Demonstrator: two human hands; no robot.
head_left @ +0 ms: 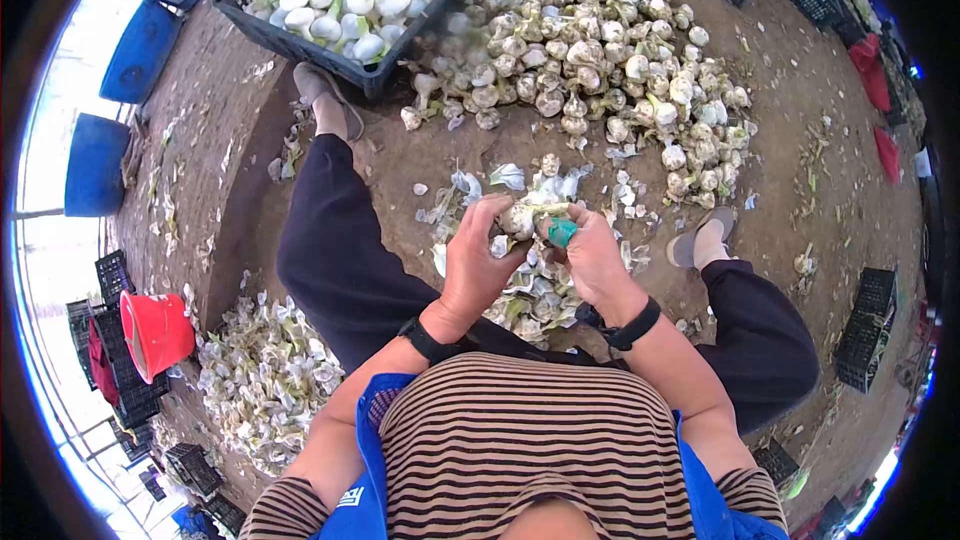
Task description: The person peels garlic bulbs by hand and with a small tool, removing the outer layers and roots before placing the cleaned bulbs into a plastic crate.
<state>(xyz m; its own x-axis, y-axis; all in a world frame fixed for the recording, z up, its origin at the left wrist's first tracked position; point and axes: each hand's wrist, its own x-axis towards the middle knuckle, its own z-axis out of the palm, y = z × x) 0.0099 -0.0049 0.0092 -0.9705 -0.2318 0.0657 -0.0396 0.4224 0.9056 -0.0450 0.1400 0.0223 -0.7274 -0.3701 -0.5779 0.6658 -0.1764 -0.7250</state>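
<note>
A garlic bulb [517, 222] with pale, partly dirty skin is gripped in my left hand [474, 258], its fingers and thumb curled around it. The bulb's stem points right, to the closed fingers of my right hand [597, 258], which pinch it near its end. Green tape [562, 232] wraps a digit of my right hand. Whether that hand also holds a small tool is hidden. Below both hands lie loose garlic skins [535, 305] on the ground between my legs. A large heap of unpeeled garlic bulbs [600, 50] spreads just beyond.
A black crate [372, 75] full of cleaned white garlic stands at the upper left, beside my left foot. More skins [265, 380] are piled at lower left near a red bucket [158, 335]. Blue barrels [97, 165] line the left; another black crate [866, 330] sits at right.
</note>
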